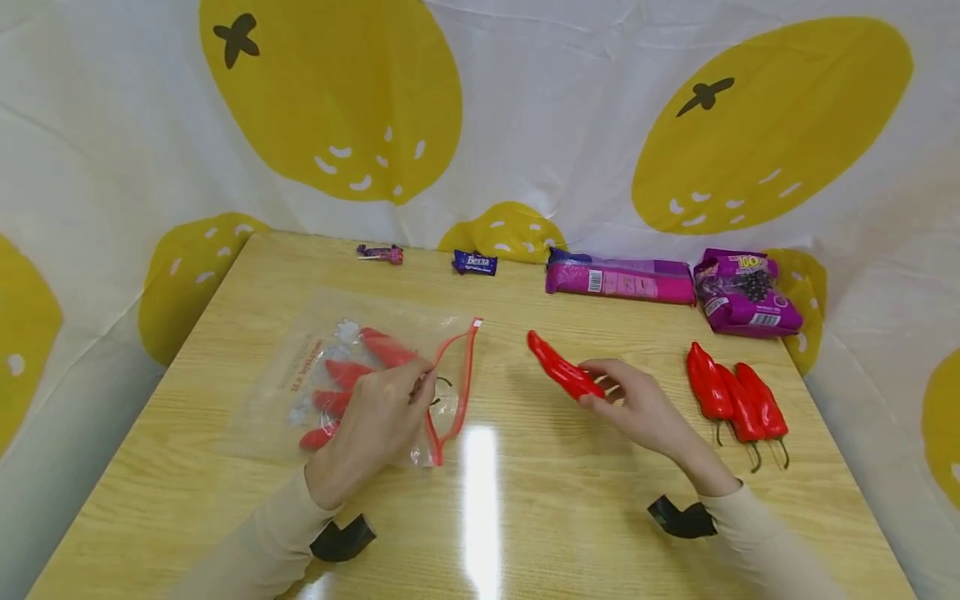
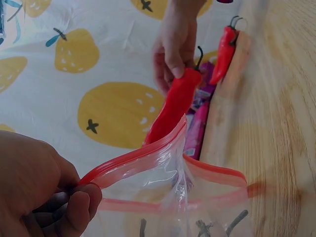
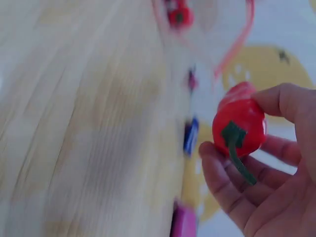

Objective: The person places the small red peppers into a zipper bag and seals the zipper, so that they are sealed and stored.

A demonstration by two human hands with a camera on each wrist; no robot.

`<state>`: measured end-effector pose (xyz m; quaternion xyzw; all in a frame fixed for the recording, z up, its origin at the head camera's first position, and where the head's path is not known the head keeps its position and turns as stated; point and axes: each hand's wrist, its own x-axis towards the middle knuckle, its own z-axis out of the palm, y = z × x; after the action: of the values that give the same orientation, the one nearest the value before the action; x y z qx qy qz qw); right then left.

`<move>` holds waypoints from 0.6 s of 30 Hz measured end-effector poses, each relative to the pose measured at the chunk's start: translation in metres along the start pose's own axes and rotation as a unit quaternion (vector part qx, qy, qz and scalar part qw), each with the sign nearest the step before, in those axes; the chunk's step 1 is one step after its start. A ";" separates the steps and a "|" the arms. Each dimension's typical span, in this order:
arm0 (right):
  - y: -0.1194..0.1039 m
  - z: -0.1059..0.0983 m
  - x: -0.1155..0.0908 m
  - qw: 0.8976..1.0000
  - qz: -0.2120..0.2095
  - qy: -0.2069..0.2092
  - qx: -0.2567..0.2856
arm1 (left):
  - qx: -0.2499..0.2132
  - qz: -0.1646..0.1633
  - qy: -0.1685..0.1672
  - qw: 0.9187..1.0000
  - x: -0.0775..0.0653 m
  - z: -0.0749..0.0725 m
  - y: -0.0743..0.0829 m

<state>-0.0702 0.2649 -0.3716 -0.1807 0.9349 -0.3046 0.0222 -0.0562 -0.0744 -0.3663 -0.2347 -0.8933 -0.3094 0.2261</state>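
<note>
My right hand (image 1: pixel 637 404) holds a red pepper (image 1: pixel 558 367) by its stem end, above the table to the right of a clear zip bag (image 1: pixel 281 417). Seen from the right wrist, thumb and fingers grip the pepper (image 3: pixel 239 123) around its sides, its green stem toward the palm. My left hand (image 1: pixel 382 412) pinches the bag's red zip edge (image 2: pixel 133 155), and the mouth gapes toward the held pepper. Several red peppers (image 1: pixel 386 346) lie inside the bag, partly behind the left hand. Three more peppers (image 1: pixel 738 400) lie side by side at the table's right.
Along the back edge lie a wrapped lollipop (image 1: pixel 381 253), a small blue packet (image 1: pixel 475 263), a long purple package (image 1: pixel 622 277) and a purple bag (image 1: pixel 746 292) with dark fruit pictured. A fruit-patterned cloth (image 1: pixel 540 108) hangs behind the wooden table (image 1: pixel 555 517).
</note>
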 end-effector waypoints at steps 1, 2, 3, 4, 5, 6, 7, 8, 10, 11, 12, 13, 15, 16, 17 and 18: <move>-0.011 0.007 0.005 0.999 -0.030 -0.013 0.015 | 0.000 0.001 0.001 1.000 0.000 0.000 0.000; -0.021 0.015 0.011 0.998 -0.053 -0.025 0.024 | 0.000 0.002 0.002 1.000 0.000 0.000 0.000; -0.031 0.022 0.016 0.996 -0.073 -0.035 0.029 | -0.001 0.003 0.002 1.000 0.000 0.000 0.000; -0.041 0.029 0.022 0.995 -0.091 -0.043 0.029 | -0.001 0.003 0.001 1.000 -0.001 0.000 0.000; -0.049 0.036 0.027 0.993 -0.109 -0.049 0.025 | -0.002 0.001 0.000 1.000 -0.001 0.000 0.000; -0.057 0.043 0.033 0.991 -0.124 -0.052 0.020 | -0.004 -0.002 -0.003 1.000 -0.002 0.000 0.000; -0.064 0.050 0.037 0.989 -0.140 -0.051 0.017 | -0.003 -0.005 -0.005 1.000 -0.002 0.000 0.000; -0.069 0.057 0.042 0.986 -0.156 -0.049 0.014 | -0.005 -0.007 -0.007 1.000 -0.003 0.000 0.001; -0.077 0.070 0.049 0.982 -0.187 -0.039 0.017 | -0.006 -0.014 -0.016 1.000 -0.004 0.001 0.001; -0.081 0.076 0.052 0.980 -0.196 -0.035 0.022 | -0.006 -0.016 -0.020 1.000 -0.004 0.001 0.002; -0.084 0.081 0.054 0.978 -0.202 -0.033 0.035 | -0.007 -0.016 -0.023 1.000 -0.004 0.001 0.002; -0.086 0.085 0.057 0.978 -0.201 -0.035 0.051 | -0.006 -0.014 -0.024 1.000 -0.003 0.002 0.002; -0.092 0.093 0.061 0.978 -0.187 -0.041 0.086 | -0.004 -0.006 -0.020 1.000 -0.003 0.002 0.002; -0.095 0.096 0.064 0.978 -0.175 -0.044 0.108 | -0.004 0.000 -0.015 1.000 -0.002 0.003 0.001; -0.098 0.100 0.068 0.978 -0.160 -0.045 0.129 | -0.003 0.006 -0.010 1.000 -0.002 0.003 0.001; -0.101 0.103 0.071 0.977 -0.145 -0.044 0.149 | -0.002 0.013 -0.005 1.000 -0.001 0.003 0.000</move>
<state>-0.0882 0.1061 -0.3922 -0.3221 0.8409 -0.4325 0.0458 -0.0557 -0.0726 -0.3691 -0.2479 -0.8907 -0.3073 0.2255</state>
